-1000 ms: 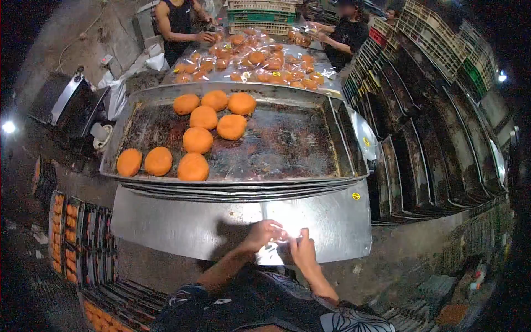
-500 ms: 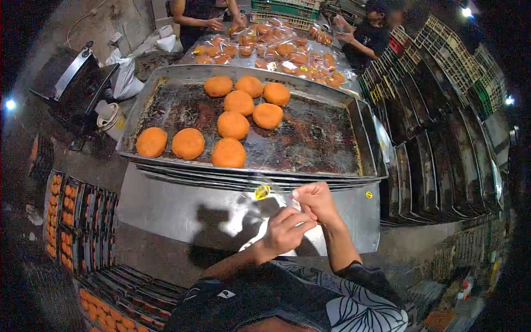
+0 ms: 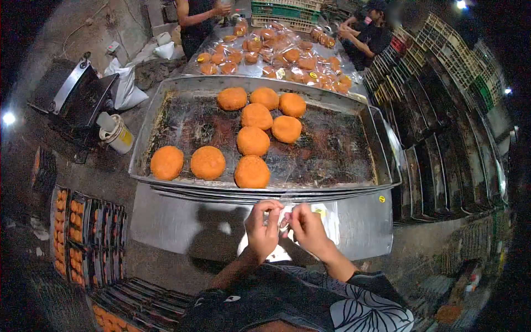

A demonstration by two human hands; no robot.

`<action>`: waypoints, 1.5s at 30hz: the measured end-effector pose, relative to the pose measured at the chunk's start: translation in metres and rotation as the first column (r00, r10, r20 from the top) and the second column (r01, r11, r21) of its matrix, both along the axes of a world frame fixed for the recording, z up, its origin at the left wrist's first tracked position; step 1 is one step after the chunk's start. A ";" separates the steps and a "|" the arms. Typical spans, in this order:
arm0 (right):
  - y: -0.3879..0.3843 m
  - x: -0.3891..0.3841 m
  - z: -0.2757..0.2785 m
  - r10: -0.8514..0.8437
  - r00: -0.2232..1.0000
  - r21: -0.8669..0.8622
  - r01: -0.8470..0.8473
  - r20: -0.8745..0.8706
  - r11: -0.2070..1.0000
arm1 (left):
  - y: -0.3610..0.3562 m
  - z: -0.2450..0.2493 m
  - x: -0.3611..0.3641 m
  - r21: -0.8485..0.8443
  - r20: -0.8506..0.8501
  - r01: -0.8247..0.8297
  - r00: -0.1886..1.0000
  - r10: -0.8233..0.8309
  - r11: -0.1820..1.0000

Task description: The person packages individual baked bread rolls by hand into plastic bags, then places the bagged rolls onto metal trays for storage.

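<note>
My left hand (image 3: 262, 228) and my right hand (image 3: 311, 231) are close together over the near metal tabletop, thumbs and fingers pinched. Between them is a thin clear plastic bag (image 3: 321, 212); its yellow label shows just beyond my right hand, and glare and fingers hide most of its outline. Beyond my hands, a metal baking tray (image 3: 193, 183) rests on a stack of similar trays. Several round orange-brown buns (image 3: 253, 172) lie in it, two of them apart at the left.
Bagged buns (image 3: 293, 55) cover the far table, with a person (image 3: 193, 19) at its left and another person (image 3: 368, 41) at its right. Upright dark trays (image 3: 437, 166) stand at right. Trays of buns (image 3: 69, 232) stand at lower left, and a white bucket (image 3: 117, 134) beside the tray.
My hands have drawn level and moved slightly apart, the left one raised. The plastic bag's label has moved from left of my hands to beyond the right one. The view has shifted slightly.
</note>
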State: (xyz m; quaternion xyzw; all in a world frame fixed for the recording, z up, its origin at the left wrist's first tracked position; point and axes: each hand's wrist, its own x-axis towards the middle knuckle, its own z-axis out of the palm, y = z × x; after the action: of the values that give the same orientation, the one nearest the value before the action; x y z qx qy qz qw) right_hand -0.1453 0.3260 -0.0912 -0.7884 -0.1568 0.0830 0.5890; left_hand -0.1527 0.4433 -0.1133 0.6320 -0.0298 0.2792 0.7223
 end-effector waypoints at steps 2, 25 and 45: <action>0.000 -0.002 -0.005 0.051 0.949 -0.197 0.012 0.311 0.980 | 0.005 0.003 -0.002 0.029 -0.089 0.006 0.996 -0.003 1.000; 0.120 0.179 -0.047 0.066 0.957 -0.796 0.194 0.281 0.573 | 0.108 0.022 0.016 -0.768 -0.064 -0.128 0.990 0.124 0.627; -0.023 0.022 0.043 -0.120 0.541 -0.138 0.412 0.832 0.901 | -0.030 0.028 0.020 -0.546 0.049 0.180 0.982 -0.183 0.818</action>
State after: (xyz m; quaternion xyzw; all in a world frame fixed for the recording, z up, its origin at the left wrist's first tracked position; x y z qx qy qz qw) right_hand -0.1232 0.3033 -0.0486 -0.8369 -0.2678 -0.3514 0.3230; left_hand -0.1323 0.4136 -0.0850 0.3942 -0.0069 0.2041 0.8960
